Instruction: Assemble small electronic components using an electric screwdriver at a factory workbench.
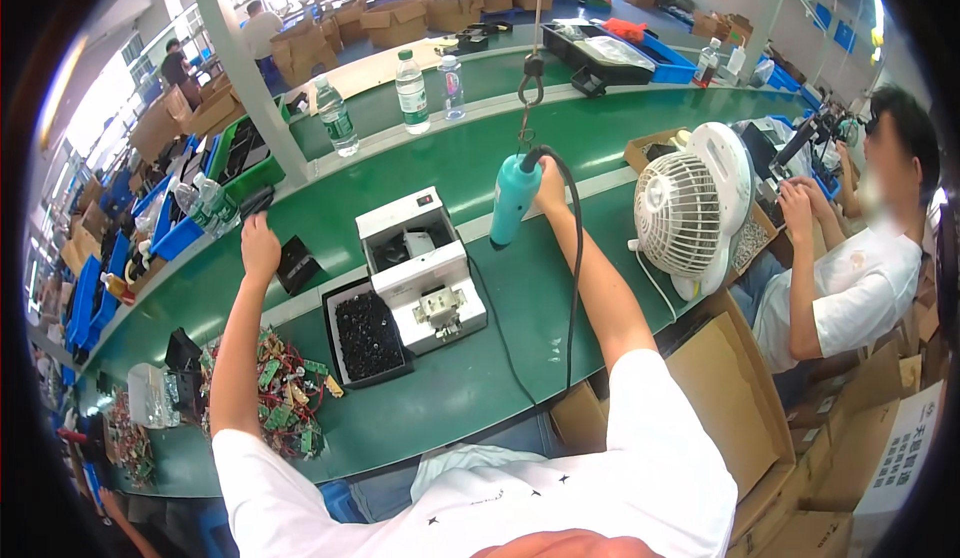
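My left hand (261,246) reaches far over the bench at the left, its fingers closed on a black plastic part (257,202). Another black plastic piece (297,264) lies on the green surface just right of that wrist. My right hand (549,190) is at the upper end of a teal electric screwdriver (515,198), which hangs tilted from a hook (532,80); the tool and its black cable hide part of the fingers. Between my arms stand a white screw feeder (425,278) and a black tray of small dark screws (368,338).
Circuit boards with wires (285,388) are heaped beside my left arm. A white fan (690,208) stands at the right, near a seated co-worker (840,278). Plastic bottles (411,93) line the far ledge. An open cardboard box (720,398) sits below the bench's right edge.
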A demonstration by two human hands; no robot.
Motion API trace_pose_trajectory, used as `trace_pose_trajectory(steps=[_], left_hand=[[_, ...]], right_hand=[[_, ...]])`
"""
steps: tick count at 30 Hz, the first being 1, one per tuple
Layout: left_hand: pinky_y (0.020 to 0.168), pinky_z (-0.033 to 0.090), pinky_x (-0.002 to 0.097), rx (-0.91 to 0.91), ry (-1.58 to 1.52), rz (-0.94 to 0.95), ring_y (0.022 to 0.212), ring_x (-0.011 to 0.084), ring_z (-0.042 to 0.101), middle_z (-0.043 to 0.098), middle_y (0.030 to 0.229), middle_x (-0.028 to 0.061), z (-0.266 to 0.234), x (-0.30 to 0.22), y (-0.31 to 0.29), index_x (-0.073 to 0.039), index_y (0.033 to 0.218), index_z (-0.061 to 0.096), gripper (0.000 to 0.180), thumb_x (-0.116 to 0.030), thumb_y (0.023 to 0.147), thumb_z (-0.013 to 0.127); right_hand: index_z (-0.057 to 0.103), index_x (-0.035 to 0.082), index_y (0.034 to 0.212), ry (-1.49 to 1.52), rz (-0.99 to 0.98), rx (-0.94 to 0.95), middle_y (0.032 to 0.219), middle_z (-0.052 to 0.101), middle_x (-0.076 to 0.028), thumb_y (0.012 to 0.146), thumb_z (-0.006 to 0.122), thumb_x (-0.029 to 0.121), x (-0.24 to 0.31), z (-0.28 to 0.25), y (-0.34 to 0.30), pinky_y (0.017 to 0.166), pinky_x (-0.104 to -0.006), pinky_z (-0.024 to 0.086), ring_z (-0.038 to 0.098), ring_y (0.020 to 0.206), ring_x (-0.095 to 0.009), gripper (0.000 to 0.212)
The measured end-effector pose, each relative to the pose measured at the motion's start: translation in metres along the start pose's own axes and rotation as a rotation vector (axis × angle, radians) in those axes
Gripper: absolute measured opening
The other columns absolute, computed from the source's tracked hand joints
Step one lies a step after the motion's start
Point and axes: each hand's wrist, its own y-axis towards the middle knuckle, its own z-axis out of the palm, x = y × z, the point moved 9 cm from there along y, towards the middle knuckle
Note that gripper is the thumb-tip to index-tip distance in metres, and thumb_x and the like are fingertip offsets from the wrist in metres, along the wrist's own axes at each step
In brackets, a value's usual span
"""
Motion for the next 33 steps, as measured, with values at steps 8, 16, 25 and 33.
trace_pose_trajectory(steps=[8, 16, 25, 33], left_hand=[[0.085, 0.048, 0.0321, -0.095, -0.828, 0.85, 0.096, 0.0207, 0.058, 0.06, 0.109, 0.0069, -0.314, -0.39, -0.105, -0.013, 0.099, 0.061, 0.025, -0.021, 0.076, 0.063], [0.096, 0.044, 0.0334, 0.117, -0.891, 0.699, 0.114, 0.0215, 0.053, 0.053, 0.129, 0.0099, -0.263, -0.452, -0.114, -0.01, 0.117, 0.059, 0.036, -0.015, 0.081, 0.061], [0.107, 0.034, 0.0368, 0.85, -0.924, 0.879, 0.129, 0.0262, 0.04, 0.038, 0.14, 0.0148, -0.193, -0.473, -0.198, -0.004, 0.13, 0.042, 0.048, -0.016, 0.086, 0.054], [0.115, 0.018, 0.0344, 1.065, -0.9, 0.997, 0.142, 0.0213, 0.013, 0.016, 0.153, 0.0082, -0.168, -0.467, -0.222, -0.007, 0.145, 0.02, 0.058, -0.024, 0.093, 0.038]], right_hand=[[0.061, 0.007, 0.095, -0.417, 0.163, -0.133, 0.093, 0.062, -0.01, 0.086, 0.047, 0.024, -0.088, -0.038, 0.051, 0.07, -0.0384, 0.048, 0.061, 0.077, -0.027, 0.024], [0.062, 0.009, 0.095, -0.465, 0.236, -0.213, 0.101, 0.059, -0.012, 0.085, 0.048, 0.023, -0.1, -0.028, 0.091, 0.073, -0.0408, 0.048, 0.061, 0.08, -0.031, 0.023], [0.061, 0.005, 0.09, -0.728, 0.25, -0.271, 0.104, 0.054, -0.011, 0.084, 0.05, 0.02, -0.139, -0.064, 0.168, 0.067, -0.04, 0.051, 0.062, 0.072, -0.031, 0.019], [0.059, 0.001, 0.109, -0.981, 0.186, -0.153, 0.15, 0.024, -0.012, 0.085, 0.045, 0.015, -0.183, -0.091, 0.284, 0.078, -0.0436, 0.049, 0.062, 0.091, -0.036, 0.032]])
